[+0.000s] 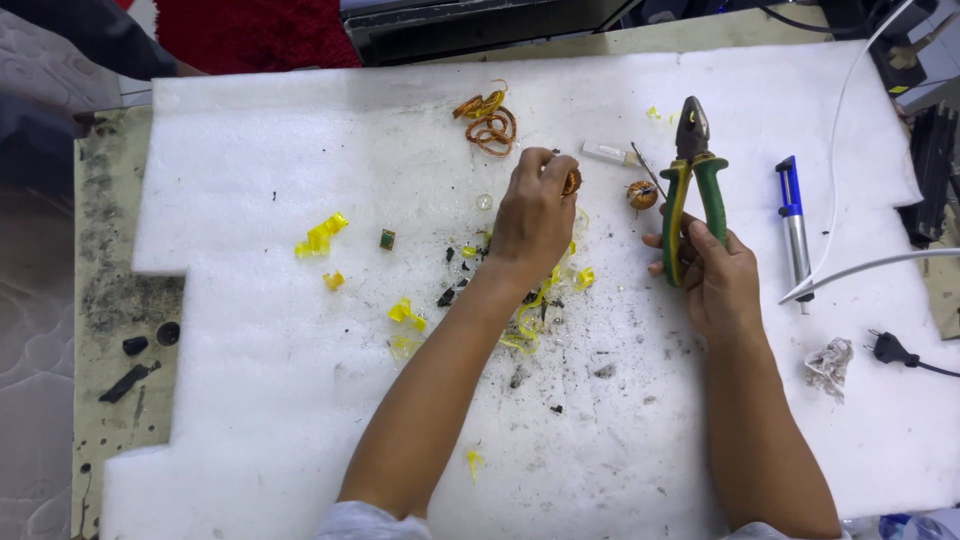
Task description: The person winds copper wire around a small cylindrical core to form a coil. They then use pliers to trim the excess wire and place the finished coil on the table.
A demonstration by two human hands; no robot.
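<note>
My left hand (533, 215) is closed around a small copper-wound coil (571, 181), which peeks out by the fingertips. My right hand (712, 272) grips the green and yellow handles of a pair of pliers (690, 170), its dark jaws pointing away from me. A second small copper coil (642, 194) lies on the white foam sheet (250, 400) between the two hands, just left of the pliers. A loose tangle of copper wire (488, 122) lies beyond my left hand.
Yellow tape scraps (320, 236) and dark debris (447, 296) litter the foam. A blue and silver desoldering pump (794, 225), a white cable (850, 268), a black plug (888, 348) and crumpled wrap (829, 364) lie at right. A thin white-handled tool (612, 153) rests near the pliers.
</note>
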